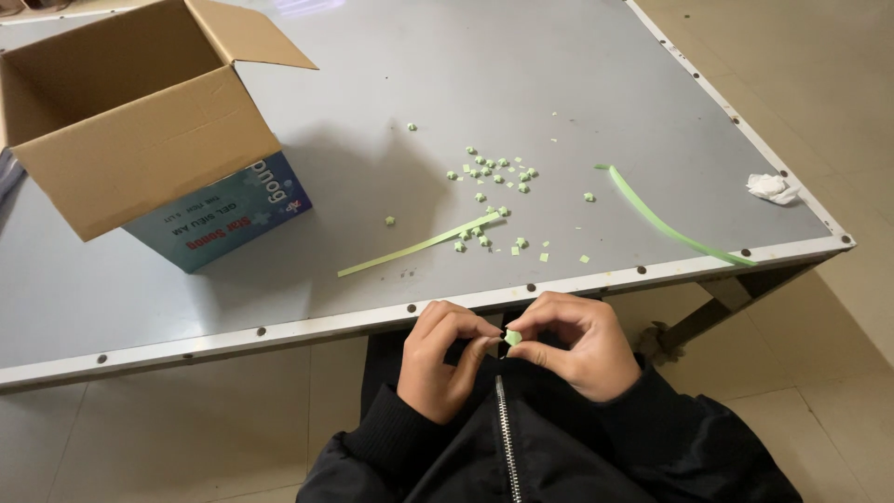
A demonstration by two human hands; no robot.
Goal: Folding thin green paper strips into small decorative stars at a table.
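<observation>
Both hands sit just below the table's (279, 321) near edge, over a black zipped jacket (521, 438). Left hand (445, 359) and right hand (575, 345) both pinch closed on one tiny green folded paper piece (513, 337), held between the fingertips of both, off the table.

Doing it well, as a judgement: pinch lightly with fingertips only, keep the piece square between both thumbs, press edges evenly so it puffs rather than crushes.

Counts: two long green paper strips — one (419, 246) near the middle of the near edge, one (666, 222) curving toward the near right corner. Small finished green pieces (489, 172) scattered mid-table, roughly two dozen; exact number hard to tell, some are mere scraps. One open cardboard box (140, 121) at the far left corner. One crumpled white tissue (773, 188) at the right edge.
</observation>
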